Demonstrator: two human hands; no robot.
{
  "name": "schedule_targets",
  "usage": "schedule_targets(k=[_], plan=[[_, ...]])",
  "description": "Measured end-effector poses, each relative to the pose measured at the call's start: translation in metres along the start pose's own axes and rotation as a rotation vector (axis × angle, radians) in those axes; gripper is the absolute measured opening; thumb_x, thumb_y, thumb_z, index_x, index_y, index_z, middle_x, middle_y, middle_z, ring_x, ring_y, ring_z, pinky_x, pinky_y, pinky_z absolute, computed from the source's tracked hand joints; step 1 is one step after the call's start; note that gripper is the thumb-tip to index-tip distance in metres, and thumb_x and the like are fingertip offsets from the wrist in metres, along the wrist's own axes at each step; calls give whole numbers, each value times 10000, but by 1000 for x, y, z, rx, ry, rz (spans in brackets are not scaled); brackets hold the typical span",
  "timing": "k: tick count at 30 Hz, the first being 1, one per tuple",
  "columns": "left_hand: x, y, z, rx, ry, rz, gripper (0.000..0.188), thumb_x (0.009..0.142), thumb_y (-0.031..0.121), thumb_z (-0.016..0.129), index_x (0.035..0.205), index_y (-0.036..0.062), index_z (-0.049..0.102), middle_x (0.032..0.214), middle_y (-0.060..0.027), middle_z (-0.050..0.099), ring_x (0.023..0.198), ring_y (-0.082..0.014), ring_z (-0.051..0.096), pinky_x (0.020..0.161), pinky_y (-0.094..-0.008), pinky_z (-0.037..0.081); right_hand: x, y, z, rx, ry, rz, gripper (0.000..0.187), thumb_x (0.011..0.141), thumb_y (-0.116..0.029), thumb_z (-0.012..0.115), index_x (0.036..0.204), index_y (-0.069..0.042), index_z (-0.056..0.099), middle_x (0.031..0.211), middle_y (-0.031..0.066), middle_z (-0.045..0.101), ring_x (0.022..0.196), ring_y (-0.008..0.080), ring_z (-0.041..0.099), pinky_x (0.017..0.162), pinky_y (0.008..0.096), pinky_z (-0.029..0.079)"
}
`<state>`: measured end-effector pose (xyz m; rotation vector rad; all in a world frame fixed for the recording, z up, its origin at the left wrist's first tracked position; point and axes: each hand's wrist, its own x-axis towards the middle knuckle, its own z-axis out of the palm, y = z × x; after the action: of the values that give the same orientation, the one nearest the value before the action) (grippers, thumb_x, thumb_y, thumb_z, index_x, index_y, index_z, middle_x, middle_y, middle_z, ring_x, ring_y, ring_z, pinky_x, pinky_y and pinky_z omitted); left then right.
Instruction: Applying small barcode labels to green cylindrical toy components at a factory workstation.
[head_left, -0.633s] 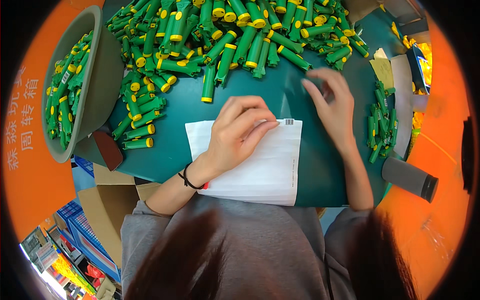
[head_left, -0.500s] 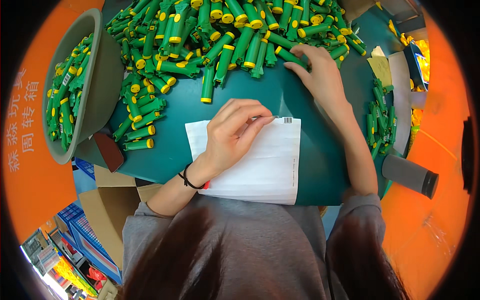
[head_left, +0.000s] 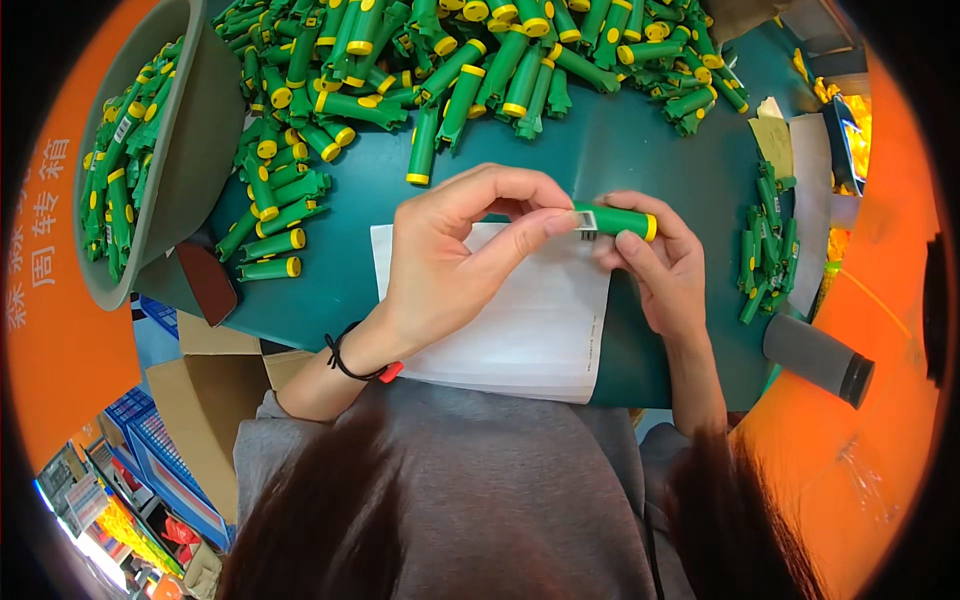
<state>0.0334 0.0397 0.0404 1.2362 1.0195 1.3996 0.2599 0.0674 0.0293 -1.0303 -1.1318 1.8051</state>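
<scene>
My right hand (head_left: 675,272) grips a green plastic tube (head_left: 622,221) with a yellow end ring, its fingers wrapped around the ringed end. Between the thumb and forefinger of my left hand (head_left: 450,235) is a small white barcode sticker (head_left: 587,221), touching the tube's left end. I cannot tell whether it is stuck down. Below both hands lies a white label sheet (head_left: 520,335) on the green table. My left hand and wrist cover part of the sheet.
A large heap of green and yellow tubes (head_left: 480,80) covers the far side. At left stands a grey-green basin (head_left: 190,150) holding tubes. More tubes (head_left: 768,245) lie at right, near a grey cylinder (head_left: 815,355). An open cardboard box (head_left: 200,415) sits below the table's left edge.
My right hand has come back from the heap with a tube in it. My left hand has lifted the barcode sticker off the sheet and brought it to the tube.
</scene>
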Motion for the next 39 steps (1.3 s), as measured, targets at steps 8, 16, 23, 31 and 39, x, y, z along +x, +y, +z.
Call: schedule_targets(k=[8, 16, 23, 31, 39], plan=[[6, 24, 8, 365, -188, 124, 91, 910, 15, 704, 992, -7, 671, 1027, -86, 683, 928, -152, 638, 848, -290, 504, -12, 12, 11, -43, -48, -300, 385, 872, 110, 669, 1244, 82, 572, 1193, 193, 648, 1006, 252, 696, 855, 352, 606], [7, 23, 14, 303, -234, 28, 75, 904, 24, 697, 968, -4, 667, 1029, -103, 690, 973, -195, 640, 891, -319, 496, -16, 9, 8, -86, -23, -335, 395, 889, 80, 676, 1270, 94, 573, 1234, 202, 638, 1060, 248, 682, 910, 363, 595], [7, 27, 12, 372, -257, -9, 84, 898, 22, 704, 966, -13, 670, 1003, -101, 699, 944, -191, 655, 871, -318, 508, -17, 11, 8, -141, -40, -388, 403, 891, 89, 669, 1284, 99, 579, 1243, 192, 645, 1096, 229, 667, 964, 362, 565], [6, 28, 14, 405, -254, -20, 88, 891, 17, 709, 964, -14, 672, 993, -95, 701, 938, -189, 658, 864, -316, 510, -20, 9, 12, -130, -19, -348, 400, 878, 106, 665, 1272, 99, 595, 1240, 186, 648, 1083, 223, 671, 956, 348, 566], [3, 20, 20, 338, -189, -15, 71, 896, 38, 729, 935, 19, 673, 938, -42, 671, 897, -119, 621, 792, -266, 489, -22, 11, 12, -120, 0, -325, 392, 876, 105, 668, 1263, 88, 608, 1253, 182, 640, 1081, 224, 670, 948, 336, 564]])
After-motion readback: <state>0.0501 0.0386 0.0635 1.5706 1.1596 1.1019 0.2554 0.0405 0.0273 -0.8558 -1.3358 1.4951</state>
